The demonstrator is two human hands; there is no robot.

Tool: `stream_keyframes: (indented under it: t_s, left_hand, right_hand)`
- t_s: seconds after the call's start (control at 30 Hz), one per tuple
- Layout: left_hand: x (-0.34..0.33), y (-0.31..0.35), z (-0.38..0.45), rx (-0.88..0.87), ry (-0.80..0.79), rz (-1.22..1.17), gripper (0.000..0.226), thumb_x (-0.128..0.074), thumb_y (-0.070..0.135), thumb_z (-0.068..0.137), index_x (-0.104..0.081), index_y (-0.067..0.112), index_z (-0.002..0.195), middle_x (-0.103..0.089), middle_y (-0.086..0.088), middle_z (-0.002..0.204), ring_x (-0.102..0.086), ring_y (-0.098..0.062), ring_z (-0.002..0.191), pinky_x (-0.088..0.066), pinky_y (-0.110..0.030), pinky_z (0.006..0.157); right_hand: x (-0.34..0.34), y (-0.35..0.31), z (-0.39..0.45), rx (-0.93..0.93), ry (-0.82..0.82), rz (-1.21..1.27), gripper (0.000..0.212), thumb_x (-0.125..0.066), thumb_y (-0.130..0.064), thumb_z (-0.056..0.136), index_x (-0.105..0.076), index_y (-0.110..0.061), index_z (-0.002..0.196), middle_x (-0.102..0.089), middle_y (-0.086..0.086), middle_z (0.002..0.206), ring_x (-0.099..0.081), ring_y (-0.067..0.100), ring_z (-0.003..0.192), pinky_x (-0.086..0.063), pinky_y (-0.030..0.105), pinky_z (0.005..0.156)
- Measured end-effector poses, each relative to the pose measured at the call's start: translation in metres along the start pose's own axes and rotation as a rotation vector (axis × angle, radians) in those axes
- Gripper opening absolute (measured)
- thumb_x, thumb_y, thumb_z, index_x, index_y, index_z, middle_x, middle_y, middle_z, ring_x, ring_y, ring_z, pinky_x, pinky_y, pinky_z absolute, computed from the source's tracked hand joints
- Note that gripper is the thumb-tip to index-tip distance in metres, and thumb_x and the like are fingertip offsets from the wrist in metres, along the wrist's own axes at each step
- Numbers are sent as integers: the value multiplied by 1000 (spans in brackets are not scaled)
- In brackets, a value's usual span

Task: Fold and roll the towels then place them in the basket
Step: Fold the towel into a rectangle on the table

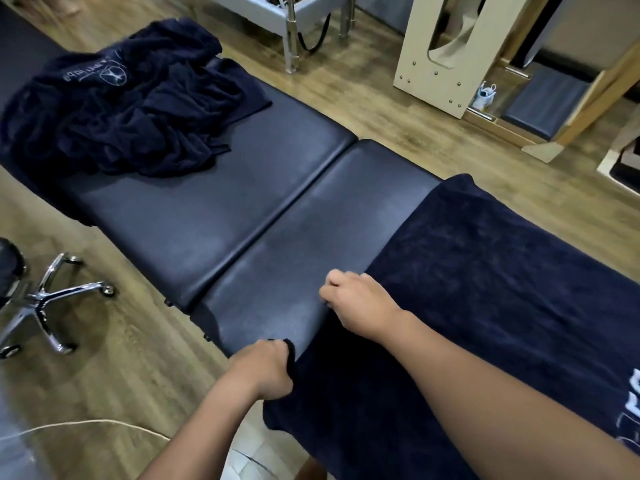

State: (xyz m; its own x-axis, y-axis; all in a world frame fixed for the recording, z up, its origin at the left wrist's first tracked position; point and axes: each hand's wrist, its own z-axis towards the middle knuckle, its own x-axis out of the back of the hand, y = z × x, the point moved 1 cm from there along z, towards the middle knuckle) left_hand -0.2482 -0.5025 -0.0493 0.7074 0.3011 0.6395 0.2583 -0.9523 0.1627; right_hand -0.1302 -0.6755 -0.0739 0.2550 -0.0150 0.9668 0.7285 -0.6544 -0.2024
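A navy towel [485, 289] lies spread flat over the near right part of a dark padded treatment table [214, 209]. My left hand [263, 368] grips the towel's near left corner at the table's front edge. Along the same left edge, farther up, my right hand [356, 299] pinches the towel with curled fingers. A heap of crumpled navy towels [121, 105] with a pale logo sits on the far left end of the table. No basket is in view.
A chrome swivel-chair base [48, 299] stands on the wooden floor at the left. A white cable [86, 424] runs across the floor near me. Pale wooden equipment [450, 53] and a metal-legged frame [294, 32] stand beyond the table.
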Motion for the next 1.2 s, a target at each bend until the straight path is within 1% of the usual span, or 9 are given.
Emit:
stream_keyframes:
  t_s: [0.17,0.33,0.4,0.5,0.57,0.73,0.9,1.07,1.2]
  left_hand:
    - [2,49,4,-132,368,106,36,-55,32,88,-47,21,122,-57,-6,120,-60,-32,111,-52,-41,80]
    - [-4,85,29,-500,345,363,83,-54,14,88,-13,19,160,-3,-10,168,-8,-33,153,-28,-47,119]
    - [-1,98,36,-370,248,475,86,-50,22,91,-1,10,161,12,-11,169,8,-33,155,-12,-54,123]
    - [5,125,42,-307,292,531,74,-45,32,94,-18,1,155,-13,-24,163,-8,-40,151,-18,-54,120]
    - [10,141,52,-371,411,456,63,-44,32,94,-29,4,149,-25,-25,156,-17,-41,146,-24,-49,119]
    - [22,182,98,-484,334,492,85,-35,54,101,8,13,161,22,-24,164,21,-40,152,-1,-55,125]
    - [48,231,135,-387,349,475,96,-27,70,96,12,10,160,23,-35,159,22,-47,150,1,-60,123]
    - [80,265,178,-359,373,456,93,-22,69,98,10,7,159,21,-25,164,18,-44,152,-4,-60,123]
    - [110,289,195,-340,467,384,74,-38,59,100,-26,6,149,-13,-30,161,-19,-49,145,-30,-55,112]
  right_hand:
    - [5,35,-26,-280,34,-6,45,-63,-12,82,-55,-24,124,-47,0,121,-48,27,107,-44,41,83]
    - [4,72,-46,-686,1,15,65,-61,-50,92,-41,-22,147,-29,10,159,-24,39,147,-27,62,113]
    - [4,80,-42,-507,-108,124,72,-50,-55,97,-20,-33,158,-2,2,169,3,37,154,-10,66,118]
    - [12,91,-40,-339,-140,209,72,-50,-53,99,-13,-39,159,6,-7,170,11,27,156,-4,65,121]
    - [14,106,-41,-455,-64,241,71,-49,-50,101,-13,-36,160,4,-6,170,10,27,156,-5,64,121]
    - [16,164,-57,-910,7,300,64,-39,-55,102,-10,-41,158,9,5,169,16,33,154,-3,71,117]
    - [21,208,-47,-869,-1,292,62,-37,-56,102,-7,-48,157,16,-2,169,22,34,152,6,73,113]
    - [39,253,-36,-745,106,413,52,-41,-38,105,-28,-39,156,-12,-10,169,0,20,156,-2,63,121]
    - [43,288,-70,-1010,327,295,36,-42,-21,103,-52,-18,137,-54,5,140,-46,29,133,-34,48,108]
